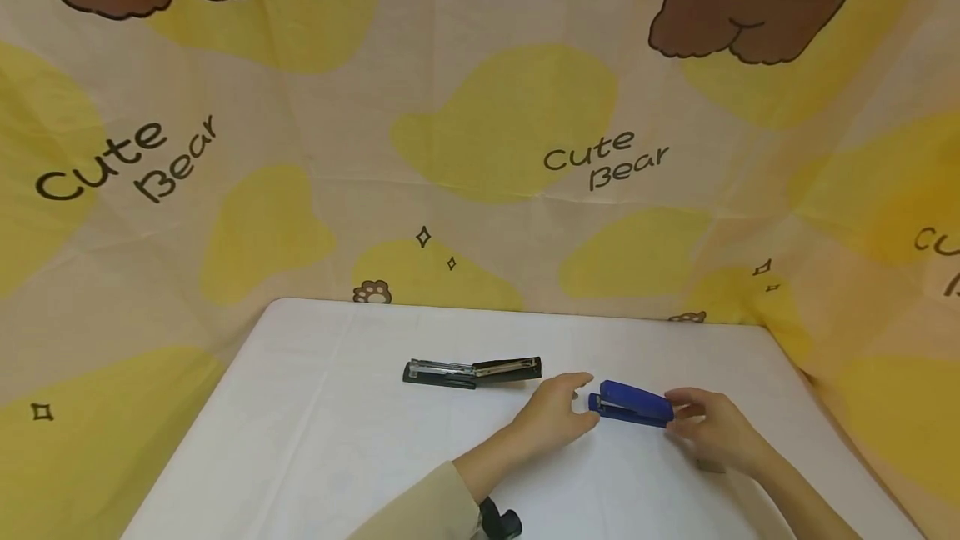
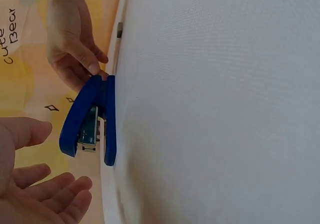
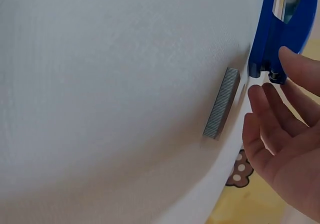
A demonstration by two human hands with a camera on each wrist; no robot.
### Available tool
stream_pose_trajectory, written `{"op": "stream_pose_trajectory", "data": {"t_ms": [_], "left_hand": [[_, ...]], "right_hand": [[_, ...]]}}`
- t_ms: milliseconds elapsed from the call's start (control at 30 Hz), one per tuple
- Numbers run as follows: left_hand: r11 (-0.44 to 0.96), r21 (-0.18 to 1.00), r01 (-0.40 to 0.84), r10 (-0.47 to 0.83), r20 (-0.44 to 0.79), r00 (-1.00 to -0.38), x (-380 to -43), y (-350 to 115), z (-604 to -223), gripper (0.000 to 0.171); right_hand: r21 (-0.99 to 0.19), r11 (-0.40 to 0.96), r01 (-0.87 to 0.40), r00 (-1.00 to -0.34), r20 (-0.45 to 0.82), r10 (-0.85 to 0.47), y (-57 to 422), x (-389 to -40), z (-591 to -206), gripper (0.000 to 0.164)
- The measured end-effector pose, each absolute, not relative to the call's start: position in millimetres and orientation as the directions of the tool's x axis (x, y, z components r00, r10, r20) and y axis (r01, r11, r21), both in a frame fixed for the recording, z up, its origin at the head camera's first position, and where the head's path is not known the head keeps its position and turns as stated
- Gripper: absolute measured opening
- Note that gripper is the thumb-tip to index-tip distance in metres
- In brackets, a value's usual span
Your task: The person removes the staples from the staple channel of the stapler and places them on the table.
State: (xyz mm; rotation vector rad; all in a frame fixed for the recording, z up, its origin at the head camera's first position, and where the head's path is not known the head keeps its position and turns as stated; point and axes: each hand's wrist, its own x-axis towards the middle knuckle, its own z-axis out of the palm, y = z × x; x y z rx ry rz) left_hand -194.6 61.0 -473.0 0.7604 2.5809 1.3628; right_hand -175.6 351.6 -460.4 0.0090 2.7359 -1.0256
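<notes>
A blue stapler (image 1: 633, 404) rests upright on the white table, its arm raised a little above its base at the front end. To its left is my left hand (image 1: 551, 415), thumb and fingers spread apart around nothing, near the stapler's front end. My right hand (image 1: 716, 432) is at the rear end, fingers loosely bent. In the right wrist view, the thumb (image 3: 300, 69) overlaps the blue stapler (image 3: 285, 39), while several fingertips (image 3: 256, 95) lie just off its end. Whether the thumb touches it is hard to tell.
An unfolded black stapler (image 1: 472, 372) lies farther back, left of the blue one. A strip of staples (image 3: 222, 104) sits on the table by the right hand, partly hidden in the head view. Behind the white table (image 1: 300, 440) hangs a patterned cloth (image 1: 480, 215).
</notes>
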Motion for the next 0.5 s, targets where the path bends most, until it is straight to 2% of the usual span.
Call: {"op": "stream_pose_trajectory", "data": {"t_ms": [267, 500], "left_hand": [[0.441, 0.834, 0.331, 0.472, 0.099, -0.876, -206.6, 75.0, -488.3, 0.051], [0.419, 0.850, 0.318, 0.448, 0.111, -0.887, -209.7, 83.7, -493.0, 0.040]], "right_hand": [[-0.640, 0.763, 0.088, -0.977, -0.205, -0.060, 349.5, -178.5, -461.3, 0.043], [-0.637, 0.768, 0.073, -0.978, -0.196, -0.070, 351.4, -177.8, -461.9, 0.041]]}}
